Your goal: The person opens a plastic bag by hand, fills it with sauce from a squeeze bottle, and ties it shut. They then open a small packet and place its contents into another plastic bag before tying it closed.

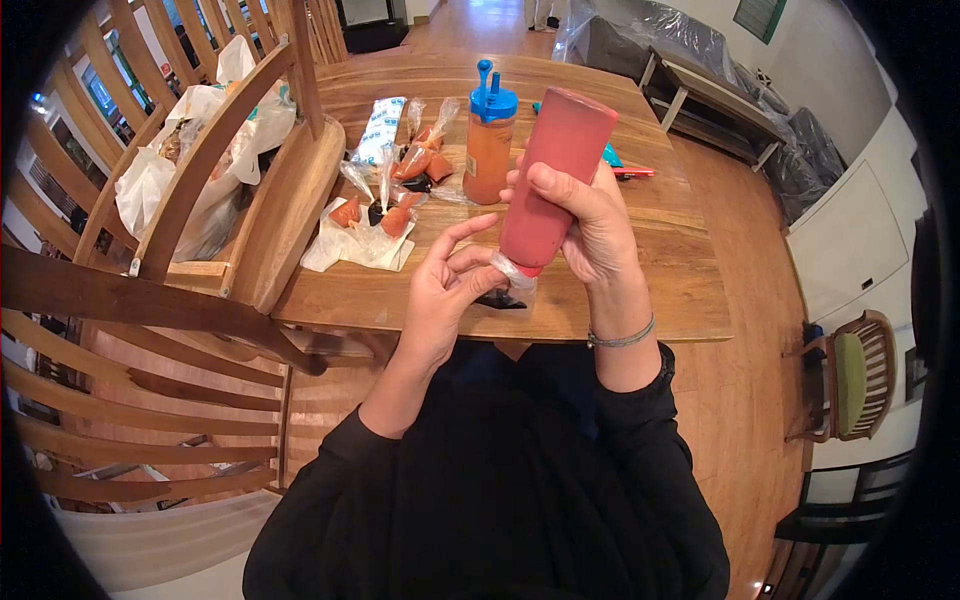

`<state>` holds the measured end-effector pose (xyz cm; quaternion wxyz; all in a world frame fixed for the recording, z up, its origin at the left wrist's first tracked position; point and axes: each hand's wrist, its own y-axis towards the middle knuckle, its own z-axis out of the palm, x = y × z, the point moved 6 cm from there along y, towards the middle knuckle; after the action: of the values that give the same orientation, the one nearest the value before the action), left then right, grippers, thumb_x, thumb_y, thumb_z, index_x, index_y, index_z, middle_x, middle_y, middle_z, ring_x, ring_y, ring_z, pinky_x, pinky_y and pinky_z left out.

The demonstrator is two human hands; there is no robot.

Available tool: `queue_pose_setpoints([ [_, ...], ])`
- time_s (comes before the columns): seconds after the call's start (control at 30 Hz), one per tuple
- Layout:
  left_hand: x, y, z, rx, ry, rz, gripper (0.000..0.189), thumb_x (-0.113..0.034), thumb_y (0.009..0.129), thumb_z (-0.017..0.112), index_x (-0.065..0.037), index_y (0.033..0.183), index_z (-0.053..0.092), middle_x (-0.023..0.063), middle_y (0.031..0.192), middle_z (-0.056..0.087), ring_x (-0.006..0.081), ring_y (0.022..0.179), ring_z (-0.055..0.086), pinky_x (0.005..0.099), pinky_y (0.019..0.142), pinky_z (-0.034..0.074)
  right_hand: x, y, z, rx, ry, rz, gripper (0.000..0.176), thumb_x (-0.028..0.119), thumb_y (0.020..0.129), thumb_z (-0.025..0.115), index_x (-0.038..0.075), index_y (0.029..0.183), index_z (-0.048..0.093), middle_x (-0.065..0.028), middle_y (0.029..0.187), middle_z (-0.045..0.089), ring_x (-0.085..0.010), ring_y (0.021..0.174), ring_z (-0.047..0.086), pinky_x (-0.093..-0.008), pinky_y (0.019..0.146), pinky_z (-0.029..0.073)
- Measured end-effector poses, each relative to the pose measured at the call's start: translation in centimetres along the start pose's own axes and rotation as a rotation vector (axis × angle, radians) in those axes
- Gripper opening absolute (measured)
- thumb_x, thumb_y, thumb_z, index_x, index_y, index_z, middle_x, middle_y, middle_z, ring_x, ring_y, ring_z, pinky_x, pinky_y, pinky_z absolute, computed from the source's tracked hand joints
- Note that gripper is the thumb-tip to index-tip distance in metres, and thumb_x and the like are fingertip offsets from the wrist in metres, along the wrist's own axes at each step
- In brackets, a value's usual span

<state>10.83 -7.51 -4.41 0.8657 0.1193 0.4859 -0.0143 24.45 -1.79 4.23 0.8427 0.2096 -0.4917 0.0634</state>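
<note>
My right hand [603, 225] is wrapped round a red squeeze bottle [560, 150], tilted with its wide base up and its mouth down. At the bottle's mouth, my left hand [442, 295] pinches the gathered top of a small clear plastic bag [515, 296] with dark contents. Beyond my hands stands a clear bottle of orange liquid [488, 160] with a blue lid. Small tied bags of red sauce [397, 218] lie to the left on a white paper napkin [338, 250], with more sauce bags [425, 165] behind them.
A blue-and-white packet [381, 130] lies on the wooden table [650, 270]. On the left, a wooden chair [290, 215] holds a white plastic bag [205, 200]. A red-and-teal item [633, 172] is partly behind my right hand. A chair with a green cushion [849, 390] stands far right.
</note>
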Motion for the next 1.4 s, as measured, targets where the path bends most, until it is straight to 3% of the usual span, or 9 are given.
queue_pose_setpoints([
  [0.1,-0.1,0.0,0.0,0.006,0.004,0.007,0.060,-0.005,0.091,0.074,-0.001,0.144,0.045,0.0081,0.103,0.070,0.0121,0.096,0.068,0.0262,0.088,0.053,0.5,-0.2,0.6,-0.025,0.078,-0.002,0.034,0.010,0.079,0.086,0.002,0.103,0.063,-0.0057,0.089,0.067,-0.0149,0.078,0.068,-0.0298,0.068,0.058],
  [0.4,-0.2,-0.1,0.4,0.034,0.024,0.008,0.059,-0.006,0.092,0.072,-0.002,0.144,0.044,0.0082,0.104,0.070,0.0127,0.097,0.068,0.0272,0.090,0.052,0.6,-0.2,0.4,-0.040,0.058,-0.044,0.032,0.009,0.077,0.087,0.004,0.100,0.066,-0.0039,0.089,0.067,-0.0113,0.077,0.064,-0.0270,0.067,0.053],
  [1.4,-0.1,-0.4,0.8,0.067,0.025,0.031,0.054,-0.006,0.094,0.071,0.000,0.142,0.046,0.0082,0.104,0.069,0.0132,0.099,0.068,0.0273,0.091,0.052,1.5,-0.7,0.9,-0.049,0.058,-0.115,0.028,0.007,0.077,0.086,0.004,0.096,0.066,-0.0034,0.086,0.068,-0.0113,0.074,0.065,-0.0260,0.066,0.052],
])
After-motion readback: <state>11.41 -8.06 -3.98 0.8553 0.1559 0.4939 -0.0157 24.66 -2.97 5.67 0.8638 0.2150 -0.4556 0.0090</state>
